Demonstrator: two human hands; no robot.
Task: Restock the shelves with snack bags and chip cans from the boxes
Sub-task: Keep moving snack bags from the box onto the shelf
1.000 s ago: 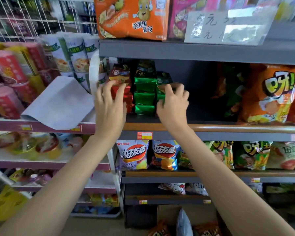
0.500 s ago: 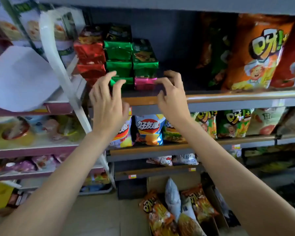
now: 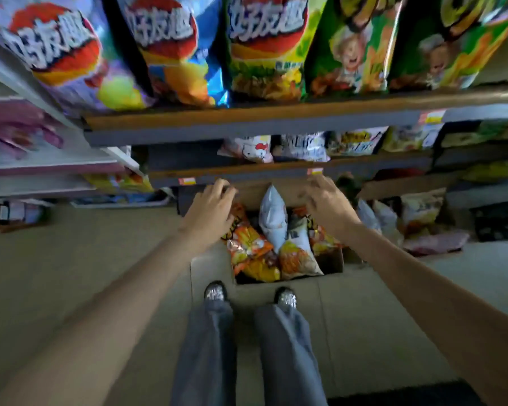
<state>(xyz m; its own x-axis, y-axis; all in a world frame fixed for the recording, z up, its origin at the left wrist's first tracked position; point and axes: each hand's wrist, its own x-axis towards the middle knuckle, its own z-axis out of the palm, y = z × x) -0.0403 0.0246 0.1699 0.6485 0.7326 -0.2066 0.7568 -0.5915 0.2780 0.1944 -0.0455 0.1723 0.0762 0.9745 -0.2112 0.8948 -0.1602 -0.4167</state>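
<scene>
Head view, heavy motion blur throughout, print on the bags only partly legible. Top row of bags is cut off by the frame's upper edge; lower shelves on the right sit in shadow and their contents are hard to tell apart.

Box (image 3: 332, 260) stands on the floor (image 3: 85, 259) under the lowest shelf (image 3: 276, 172), just ahead of the person's shoes (image 3: 215, 290). Its far end is hidden under the shelf and behind both hands. Inside: orange snack bags (image 3: 248, 244) packed on the left, a white bag (image 3: 273, 218) upright in the middle, another white-and-orange bag (image 3: 298, 256) leaning beside it. More orange print at the right side, mostly covered by the right wrist.

Left hand (image 3: 208, 206) hovers over the box's left edge, fingers loosely curved and spread, gripping nothing. Right hand (image 3: 324, 200) hovers over the right edge, fingers likewise apart, empty; fingertips blurred, contact with the box cannot be confirmed.

Upper shelf (image 3: 247, 118) holds a row of upright chip bags (image 3: 170, 51), purple, blue and green.
</scene>
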